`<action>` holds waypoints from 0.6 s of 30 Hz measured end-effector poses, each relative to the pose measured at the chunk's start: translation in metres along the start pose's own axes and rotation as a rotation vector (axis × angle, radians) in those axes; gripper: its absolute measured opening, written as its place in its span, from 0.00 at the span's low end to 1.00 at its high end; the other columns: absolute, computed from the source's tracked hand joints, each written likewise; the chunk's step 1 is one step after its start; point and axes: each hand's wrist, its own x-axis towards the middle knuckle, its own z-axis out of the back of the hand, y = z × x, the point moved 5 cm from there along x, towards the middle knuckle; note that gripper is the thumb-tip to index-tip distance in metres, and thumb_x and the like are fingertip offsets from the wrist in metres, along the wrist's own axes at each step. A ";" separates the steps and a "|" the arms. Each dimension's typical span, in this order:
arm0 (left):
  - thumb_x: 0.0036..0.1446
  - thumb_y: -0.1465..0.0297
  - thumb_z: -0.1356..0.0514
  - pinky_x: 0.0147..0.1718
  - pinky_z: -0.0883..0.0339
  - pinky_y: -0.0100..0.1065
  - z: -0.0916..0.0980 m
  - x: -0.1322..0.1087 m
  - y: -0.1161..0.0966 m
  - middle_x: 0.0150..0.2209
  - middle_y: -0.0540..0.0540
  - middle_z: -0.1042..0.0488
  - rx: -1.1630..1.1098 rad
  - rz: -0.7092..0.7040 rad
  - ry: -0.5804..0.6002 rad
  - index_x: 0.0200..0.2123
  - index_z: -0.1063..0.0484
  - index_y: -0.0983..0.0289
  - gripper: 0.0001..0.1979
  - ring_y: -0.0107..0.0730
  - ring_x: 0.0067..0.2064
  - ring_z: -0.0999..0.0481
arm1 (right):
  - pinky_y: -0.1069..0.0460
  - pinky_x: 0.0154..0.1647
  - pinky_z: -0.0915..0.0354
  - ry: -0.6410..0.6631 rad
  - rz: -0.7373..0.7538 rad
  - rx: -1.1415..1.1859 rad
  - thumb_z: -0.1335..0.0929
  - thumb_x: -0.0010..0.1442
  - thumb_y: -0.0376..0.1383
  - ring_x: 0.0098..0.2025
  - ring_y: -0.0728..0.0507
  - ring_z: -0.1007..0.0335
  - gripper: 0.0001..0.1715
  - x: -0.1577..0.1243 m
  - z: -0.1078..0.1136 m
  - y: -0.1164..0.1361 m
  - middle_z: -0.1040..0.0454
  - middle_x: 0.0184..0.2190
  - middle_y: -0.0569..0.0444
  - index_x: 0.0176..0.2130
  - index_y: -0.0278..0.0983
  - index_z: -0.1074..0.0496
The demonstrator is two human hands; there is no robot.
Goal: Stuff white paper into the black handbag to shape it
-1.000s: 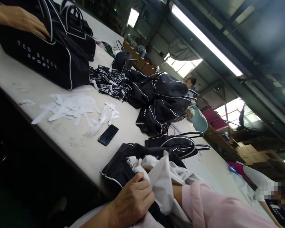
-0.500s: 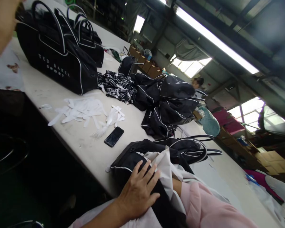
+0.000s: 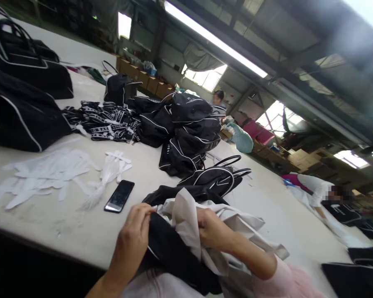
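left hand [image 3: 133, 238] pinches black bag [image 3: 170, 252] edge open | right hand [image 3: 211, 229] grips white paper [image 3: 186, 217], pressing it into the bag

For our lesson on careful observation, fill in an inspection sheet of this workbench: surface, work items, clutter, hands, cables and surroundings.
Surface: pale table, scuffed and marked.
Work items: black bag at the near edge, white paper bunched at its opening.
Clutter: phone lying flat; white paper strips; printed straps; pile of black bags; more bags at far left.
Hands: left hand grips the bag's edge; right hand is shut on the paper.
Cables: nothing seen.
Surroundings: workshop hall, ceiling strip light, cardboard boxes, other people seated farther off.
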 end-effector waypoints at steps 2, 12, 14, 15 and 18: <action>0.64 0.74 0.45 0.46 0.30 0.37 -0.010 0.032 0.020 0.43 0.55 0.31 0.135 0.030 0.076 0.42 0.33 0.62 0.05 0.37 0.45 0.27 | 0.52 0.46 0.31 -0.155 -0.028 -0.120 0.35 0.58 0.26 0.44 0.44 0.27 0.15 -0.012 0.008 -0.009 0.22 0.41 0.54 0.39 0.39 0.22; 0.58 0.85 0.52 0.36 0.30 0.42 -0.093 0.072 0.014 0.42 0.65 0.31 0.784 -0.301 0.473 0.46 0.31 0.70 0.17 0.48 0.42 0.28 | 0.35 0.65 0.41 -0.569 -0.232 -0.343 0.33 0.59 0.31 0.66 0.34 0.44 0.33 -0.070 -0.005 -0.024 0.39 0.63 0.41 0.63 0.39 0.35; 0.60 0.84 0.51 0.34 0.29 0.39 -0.093 0.068 0.009 0.44 0.65 0.30 0.800 -0.491 0.352 0.51 0.32 0.68 0.19 0.45 0.39 0.27 | 0.38 0.67 0.41 -0.365 -0.323 -0.121 0.30 0.58 0.36 0.68 0.35 0.45 0.41 -0.078 -0.003 -0.028 0.41 0.65 0.42 0.67 0.39 0.41; 0.60 0.83 0.50 0.33 0.29 0.38 -0.092 0.067 0.006 0.44 0.65 0.29 0.785 -0.606 0.278 0.52 0.32 0.68 0.19 0.43 0.38 0.27 | 0.39 0.68 0.44 -0.250 -0.357 -0.026 0.28 0.56 0.38 0.69 0.34 0.49 0.47 -0.081 -0.002 -0.028 0.44 0.67 0.43 0.69 0.39 0.46; 0.64 0.76 0.47 0.33 0.27 0.37 -0.088 0.065 0.003 0.44 0.66 0.27 0.655 -0.825 0.101 0.51 0.32 0.72 0.13 0.42 0.38 0.24 | 0.39 0.72 0.53 0.023 -0.371 0.111 0.23 0.48 0.42 0.73 0.32 0.60 0.65 -0.085 0.004 -0.024 0.55 0.72 0.41 0.72 0.37 0.58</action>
